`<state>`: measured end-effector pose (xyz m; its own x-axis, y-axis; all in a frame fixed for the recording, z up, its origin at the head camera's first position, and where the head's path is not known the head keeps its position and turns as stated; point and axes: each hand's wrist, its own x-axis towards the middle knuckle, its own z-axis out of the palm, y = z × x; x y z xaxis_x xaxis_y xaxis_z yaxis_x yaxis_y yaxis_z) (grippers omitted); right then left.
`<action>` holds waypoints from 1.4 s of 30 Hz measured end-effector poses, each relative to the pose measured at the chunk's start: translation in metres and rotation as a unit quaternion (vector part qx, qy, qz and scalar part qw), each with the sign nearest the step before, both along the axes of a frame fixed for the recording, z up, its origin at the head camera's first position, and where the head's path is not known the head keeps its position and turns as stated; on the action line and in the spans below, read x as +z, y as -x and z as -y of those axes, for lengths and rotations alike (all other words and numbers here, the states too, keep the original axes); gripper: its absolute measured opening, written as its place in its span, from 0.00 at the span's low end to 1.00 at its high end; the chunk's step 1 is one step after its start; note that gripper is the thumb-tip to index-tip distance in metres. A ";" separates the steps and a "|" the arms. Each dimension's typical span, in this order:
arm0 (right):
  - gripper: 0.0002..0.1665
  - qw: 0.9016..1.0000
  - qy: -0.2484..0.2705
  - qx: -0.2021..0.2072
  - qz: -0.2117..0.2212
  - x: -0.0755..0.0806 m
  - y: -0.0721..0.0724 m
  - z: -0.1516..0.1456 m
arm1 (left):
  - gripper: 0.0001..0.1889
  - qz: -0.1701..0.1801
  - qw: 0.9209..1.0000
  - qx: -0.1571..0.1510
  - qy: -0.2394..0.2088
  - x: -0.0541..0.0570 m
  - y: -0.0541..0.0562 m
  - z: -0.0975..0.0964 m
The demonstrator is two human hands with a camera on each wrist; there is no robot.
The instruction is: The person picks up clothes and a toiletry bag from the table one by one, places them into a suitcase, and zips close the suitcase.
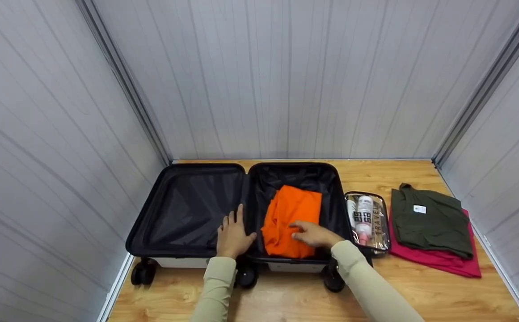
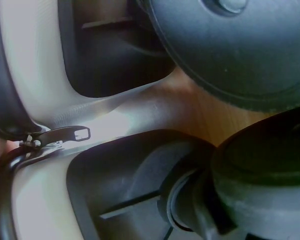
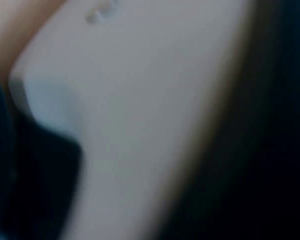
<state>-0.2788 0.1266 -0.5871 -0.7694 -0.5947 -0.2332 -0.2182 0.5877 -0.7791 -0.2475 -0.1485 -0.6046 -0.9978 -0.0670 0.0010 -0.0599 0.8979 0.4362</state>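
An open suitcase [image 1: 152,243] with a black lining lies on the wooden floor. Folded orange cloth [image 1: 297,205] rests in its right half. My right hand [image 1: 315,234] lies low over the front part of this cloth, its fingers loosely bent and fingertips right at the fabric. With fingers spread, my left hand [image 1: 233,238] is at the inner front corner of the left half, beside the seam between the halves. In the left wrist view a zipper pull [image 2: 65,135] and black wheels [image 2: 235,55] show, but hardly any of the hand. The right wrist view is blurred.
Right of the suitcase stands a clear travel pouch [image 1: 377,250] with bottles inside. Beyond it, a dark green garment [image 1: 433,228] lies folded on a red one [image 1: 469,268]. Pale panel walls [image 1: 286,80] enclose the floor at the back and both sides.
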 end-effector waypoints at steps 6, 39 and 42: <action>0.22 0.992 0.043 -0.081 -0.082 0.008 0.012 -0.028 | 0.51 -0.002 1.000 0.004 0.003 0.000 0.001 0.001; 0.40 0.832 -0.103 -0.541 -0.066 -0.029 0.008 -0.219 | 0.51 0.005 1.000 0.001 -0.001 0.001 0.000 -0.001; 0.47 0.832 -0.128 -0.538 -0.032 -0.034 0.003 -0.228 | 0.51 0.002 1.000 -0.001 -0.003 0.002 -0.001 0.000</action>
<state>-0.2819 0.3544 -0.6216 -0.8399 0.5102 -0.1851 0.5066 0.6147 -0.6045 -0.2470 -0.1481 -0.6029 -0.9979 -0.0646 -0.0036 -0.0596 0.8953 0.4415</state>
